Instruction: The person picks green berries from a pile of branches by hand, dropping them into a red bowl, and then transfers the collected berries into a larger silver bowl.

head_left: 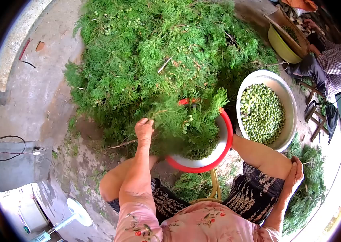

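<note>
My left hand [144, 130] is closed in a pinch, with a leafy evergreen branch [169, 117] in its fingers. The branch is partly blurred and reaches over a red-rimmed basin [227, 141] between my knees. Feathery green foliage and small round green cones fill much of that basin and hide its bottom. On my right knee rests my right hand [294, 176], its fingers stretched out and holding nothing. Just beyond that knee stands a wide metal basin [290, 109] with many green cones [261, 113] in it.
A large heap of evergreen branches [154, 52] covers the ground ahead. At the upper right a person [333, 64] sits by a yellow-green basin [278, 46] with a woven tray on it. More branches [309, 181] lie right of me. A white fan [77, 211] stands at lower left.
</note>
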`<state>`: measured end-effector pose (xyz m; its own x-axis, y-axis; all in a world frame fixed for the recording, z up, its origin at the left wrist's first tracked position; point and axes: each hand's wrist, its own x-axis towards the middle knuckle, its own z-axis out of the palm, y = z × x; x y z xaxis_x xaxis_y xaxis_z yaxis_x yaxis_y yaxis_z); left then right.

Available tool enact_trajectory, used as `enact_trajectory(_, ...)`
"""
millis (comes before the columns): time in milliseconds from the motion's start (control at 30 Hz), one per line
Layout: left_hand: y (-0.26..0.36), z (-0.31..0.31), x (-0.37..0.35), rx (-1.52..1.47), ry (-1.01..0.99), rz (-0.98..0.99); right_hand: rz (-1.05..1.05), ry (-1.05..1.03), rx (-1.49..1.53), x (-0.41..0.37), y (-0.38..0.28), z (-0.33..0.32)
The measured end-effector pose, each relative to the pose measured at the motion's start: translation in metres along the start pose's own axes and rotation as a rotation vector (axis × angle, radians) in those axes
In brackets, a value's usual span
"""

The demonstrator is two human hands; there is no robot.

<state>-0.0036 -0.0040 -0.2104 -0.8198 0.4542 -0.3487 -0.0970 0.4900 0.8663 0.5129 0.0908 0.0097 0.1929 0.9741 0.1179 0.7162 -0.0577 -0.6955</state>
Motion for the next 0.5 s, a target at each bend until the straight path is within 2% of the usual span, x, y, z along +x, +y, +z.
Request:
enact_trajectory(33,0.035,-0.003,-0.02,-0.19,0.015,-0.11,-0.014,-0.003,0.014,0.001,0.003,0.0)
enact_trajectory(200,0.067,-0.028,-0.041,-0.056,-0.163,-0.029,-0.129,0.027,-0.098,-0.008,-0.013,0.002)
enact_trajectory(300,0.082,-0.028,-0.063,-0.022,-0.116,-0.018,-0.377,-0.008,-0.248,-0.029,-0.059,0.012)
enact_trajectory(367,0.094,-0.032,-0.083,-0.028,-0.179,0.01,-0.663,-0.058,-0.248,-0.043,-0.103,0.018)
enact_trajectory(433,0.106,-0.033,-0.104,-0.062,-0.224,0.067,-0.438,-0.395,0.084,-0.066,-0.118,0.04)
enact_trajectory(500,0.105,-0.037,-0.115,-0.034,-0.263,0.117,-0.411,-0.558,0.371,-0.078,-0.14,0.066)
